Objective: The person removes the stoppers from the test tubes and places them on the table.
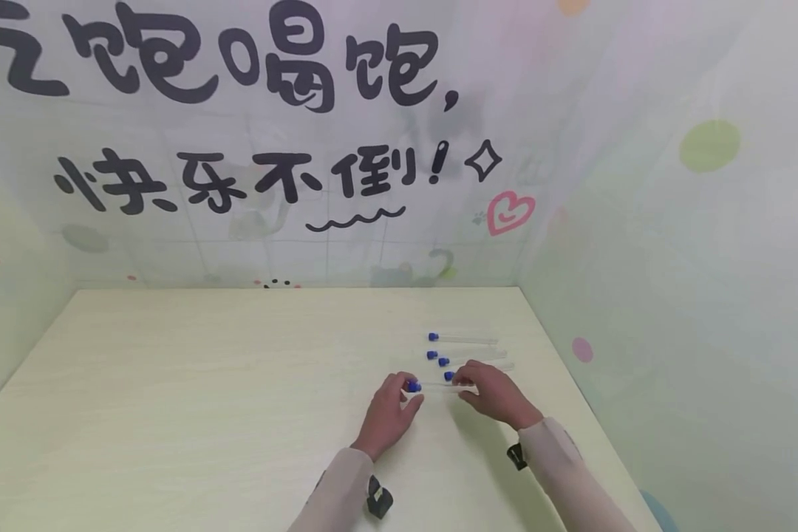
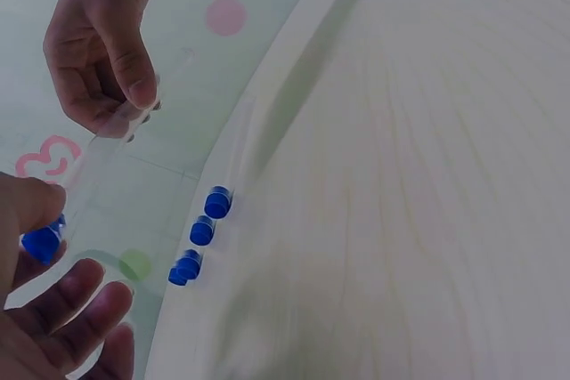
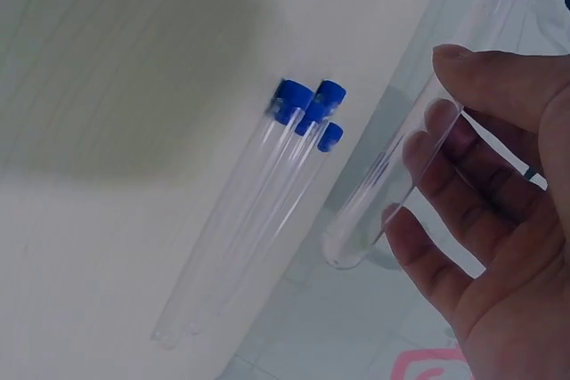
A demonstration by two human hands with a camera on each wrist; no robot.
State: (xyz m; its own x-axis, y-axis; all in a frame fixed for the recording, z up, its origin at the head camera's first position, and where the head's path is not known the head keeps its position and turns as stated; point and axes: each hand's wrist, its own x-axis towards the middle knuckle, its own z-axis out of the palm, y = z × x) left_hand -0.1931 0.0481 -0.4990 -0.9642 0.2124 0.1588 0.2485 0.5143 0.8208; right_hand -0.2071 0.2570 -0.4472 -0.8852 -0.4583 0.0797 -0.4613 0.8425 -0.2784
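A clear test tube [image 3: 378, 189] with a blue cap [image 2: 44, 242] is held above the table between both hands. The left hand [image 1: 389, 414] pinches its capped end between thumb and forefinger, the other fingers loosely bent in the left wrist view. Around the clear body, the thumb and fingers of the right hand [image 1: 497, 391] grip it, with the rounded end sticking out past them in the right wrist view. Several more blue-capped test tubes [image 3: 240, 220] lie side by side on the table just beyond the hands, caps to the left in the head view.
The pale wood-look table [image 1: 173, 391] meets a back wall [image 1: 346, 258] with large black lettering. A side wall [image 1: 672, 295] runs close along the table's right edge, near the tubes. Each sleeve has a dark wrist device [image 1: 379, 499] at its cuff.
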